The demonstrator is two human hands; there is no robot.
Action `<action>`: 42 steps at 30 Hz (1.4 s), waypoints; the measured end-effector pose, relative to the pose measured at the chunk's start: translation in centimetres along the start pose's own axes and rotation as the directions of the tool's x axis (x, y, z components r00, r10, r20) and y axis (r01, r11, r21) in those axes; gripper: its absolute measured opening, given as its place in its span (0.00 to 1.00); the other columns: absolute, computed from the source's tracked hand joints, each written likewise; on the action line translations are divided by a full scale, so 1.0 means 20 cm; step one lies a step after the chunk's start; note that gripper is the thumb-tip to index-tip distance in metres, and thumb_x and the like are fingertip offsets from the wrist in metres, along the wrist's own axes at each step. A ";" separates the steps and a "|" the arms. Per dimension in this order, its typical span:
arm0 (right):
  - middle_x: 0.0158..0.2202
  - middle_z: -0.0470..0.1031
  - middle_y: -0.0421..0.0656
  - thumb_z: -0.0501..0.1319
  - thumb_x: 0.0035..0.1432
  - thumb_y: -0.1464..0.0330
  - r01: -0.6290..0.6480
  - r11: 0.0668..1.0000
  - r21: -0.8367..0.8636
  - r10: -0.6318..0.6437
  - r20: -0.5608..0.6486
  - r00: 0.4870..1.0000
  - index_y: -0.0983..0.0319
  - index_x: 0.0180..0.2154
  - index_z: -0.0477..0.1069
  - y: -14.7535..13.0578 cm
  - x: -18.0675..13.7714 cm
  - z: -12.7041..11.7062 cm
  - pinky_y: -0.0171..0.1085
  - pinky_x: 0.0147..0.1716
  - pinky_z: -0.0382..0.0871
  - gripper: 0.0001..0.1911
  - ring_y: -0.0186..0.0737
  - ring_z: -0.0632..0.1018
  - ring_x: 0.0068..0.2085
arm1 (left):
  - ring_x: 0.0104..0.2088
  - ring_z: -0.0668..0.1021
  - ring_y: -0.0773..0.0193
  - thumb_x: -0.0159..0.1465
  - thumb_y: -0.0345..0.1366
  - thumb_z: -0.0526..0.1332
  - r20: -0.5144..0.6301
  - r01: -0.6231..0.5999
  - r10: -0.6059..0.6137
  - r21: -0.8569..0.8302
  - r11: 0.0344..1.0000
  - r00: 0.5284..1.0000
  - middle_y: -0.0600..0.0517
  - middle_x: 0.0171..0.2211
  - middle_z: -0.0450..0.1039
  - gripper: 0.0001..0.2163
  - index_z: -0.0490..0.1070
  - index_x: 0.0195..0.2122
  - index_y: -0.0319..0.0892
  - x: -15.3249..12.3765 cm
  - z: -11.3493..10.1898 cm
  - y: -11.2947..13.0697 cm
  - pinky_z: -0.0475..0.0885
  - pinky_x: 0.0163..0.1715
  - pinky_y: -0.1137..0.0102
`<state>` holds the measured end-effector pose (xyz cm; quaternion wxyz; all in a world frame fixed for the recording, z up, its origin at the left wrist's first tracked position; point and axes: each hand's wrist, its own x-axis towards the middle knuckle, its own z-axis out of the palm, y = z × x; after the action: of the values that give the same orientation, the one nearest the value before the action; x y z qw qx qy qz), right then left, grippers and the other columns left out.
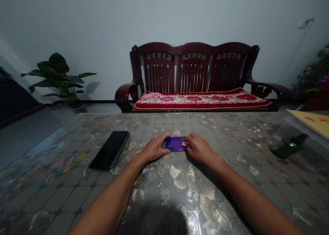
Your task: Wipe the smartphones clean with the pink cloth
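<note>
A purple smartphone (pixel 177 142) lies back side up on the patterned tabletop, its camera lenses towards the left end. My left hand (pixel 155 147) grips that left end, the thumb on the near edge and the fingers on the far edge. Over the phone's right end, my right hand (pixel 199 147) is closed on a small pale pink piece (pixel 184 144) pressed against the purple back. The material of this piece cannot be made out. To the left of my left hand lies a black phone-like device (pixel 110 150), dark screen up.
Several coloured rubber bands (pixel 64 165) are scattered on the table (pixel 164 194) at the left. At the right stand a clear plastic box (pixel 311 156), a green glass bottle (pixel 289 145) and a yellow printed sheet (pixel 312 120). Behind the table is a wooden bench (pixel 195 49).
</note>
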<state>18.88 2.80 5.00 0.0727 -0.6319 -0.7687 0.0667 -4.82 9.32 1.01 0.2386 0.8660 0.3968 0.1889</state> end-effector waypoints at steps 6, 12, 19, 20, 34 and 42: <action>0.42 0.74 0.49 0.52 0.68 0.68 -0.128 0.991 -0.039 0.127 -0.032 0.991 0.63 0.42 0.74 0.07 0.03 0.00 0.36 0.40 0.60 0.12 0.42 0.75 0.43 | 0.53 0.75 0.50 0.56 0.35 0.70 0.009 0.028 -0.028 -0.014 1.000 1.000 0.46 0.55 0.73 0.29 0.67 0.59 0.45 0.01 0.00 0.01 0.69 0.55 0.58; 0.44 0.74 0.48 0.54 0.62 0.74 0.053 0.998 0.020 -0.053 -0.009 0.999 0.63 0.43 0.74 -0.02 0.00 0.04 0.35 0.40 0.60 0.11 0.41 0.74 0.42 | 0.53 0.76 0.51 0.55 0.35 0.70 0.002 0.035 -0.035 -0.021 0.999 0.999 0.47 0.54 0.73 0.29 0.67 0.58 0.46 0.01 0.00 0.02 0.70 0.55 0.59; 0.43 0.74 0.50 0.54 0.65 0.72 -0.069 0.997 -0.027 0.068 -0.036 0.997 0.64 0.42 0.75 0.08 0.02 0.01 0.36 0.38 0.60 0.11 0.42 0.74 0.42 | 0.51 0.76 0.52 0.55 0.35 0.69 0.017 0.054 -0.054 0.003 0.999 0.998 0.47 0.52 0.74 0.28 0.67 0.58 0.45 0.00 -0.02 0.04 0.71 0.53 0.60; 0.43 0.74 0.50 0.53 0.66 0.71 -0.088 0.995 -0.036 0.087 -0.045 0.995 0.64 0.42 0.75 0.10 0.03 0.00 0.36 0.38 0.60 0.11 0.43 0.74 0.42 | 0.50 0.77 0.52 0.55 0.36 0.69 0.017 0.055 -0.056 0.009 0.998 0.998 0.47 0.52 0.74 0.28 0.67 0.58 0.45 0.00 -0.02 0.04 0.71 0.52 0.60; 0.43 0.76 0.48 0.54 0.63 0.74 0.065 0.997 -0.047 -0.069 -0.081 0.994 0.61 0.45 0.76 0.06 0.02 0.03 0.36 0.43 0.61 0.14 0.43 0.74 0.45 | 0.49 0.78 0.53 0.56 0.37 0.68 0.002 0.093 -0.093 0.111 0.989 0.996 0.49 0.51 0.75 0.27 0.67 0.57 0.46 -0.01 -0.03 0.09 0.72 0.51 0.63; 0.45 0.76 0.49 0.53 0.65 0.72 -0.096 0.988 -0.120 0.082 -0.116 0.990 0.61 0.47 0.76 0.14 0.03 0.01 0.37 0.42 0.61 0.15 0.44 0.75 0.46 | 0.53 0.77 0.50 0.58 0.38 0.67 -0.062 0.216 -0.207 0.270 0.938 0.976 0.44 0.55 0.75 0.29 0.63 0.61 0.42 -0.02 -0.02 0.20 0.70 0.53 0.61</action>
<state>21.34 3.97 4.31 0.0724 -0.6718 -0.7371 -0.0138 -2.77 6.85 3.48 0.1283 0.8399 0.5136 0.1193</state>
